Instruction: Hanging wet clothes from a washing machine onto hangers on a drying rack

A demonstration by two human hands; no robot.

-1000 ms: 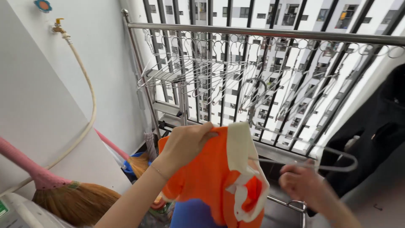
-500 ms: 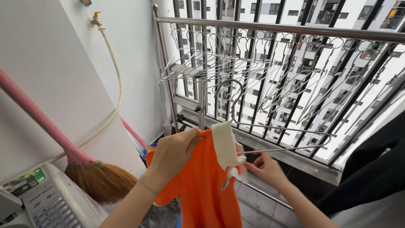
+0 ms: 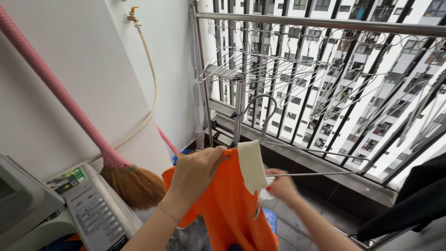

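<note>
The person's left hand (image 3: 197,169) is in the lower middle of the frame. Its fingers are closed on the shoulder of an orange shirt (image 3: 232,204), which hangs down from that hand to the bottom edge. The shirt has a cream collar (image 3: 251,165) that sticks up at its top.

The right hand (image 3: 278,186) is just right of the collar and looks blurry. It is pressed against the shirt near the neck, but how its fingers close cannot be seen. A metal hanger (image 3: 316,160) reaches from the collar out to the right, and its hook curls up above the shirt.

Behind the hands, a shiny metal rail (image 3: 325,23) runs across the top of the frame, with many empty wire hangers (image 3: 260,69) on it. A broom (image 3: 132,183) with a pink handle leans on the white wall at the left. A washing machine (image 3: 88,209) sits in the lower left corner. A pale hose (image 3: 151,88) hangs from a tap (image 3: 131,14) at the upper left. A dark cloth (image 3: 413,200) hangs at the lower right.
</note>
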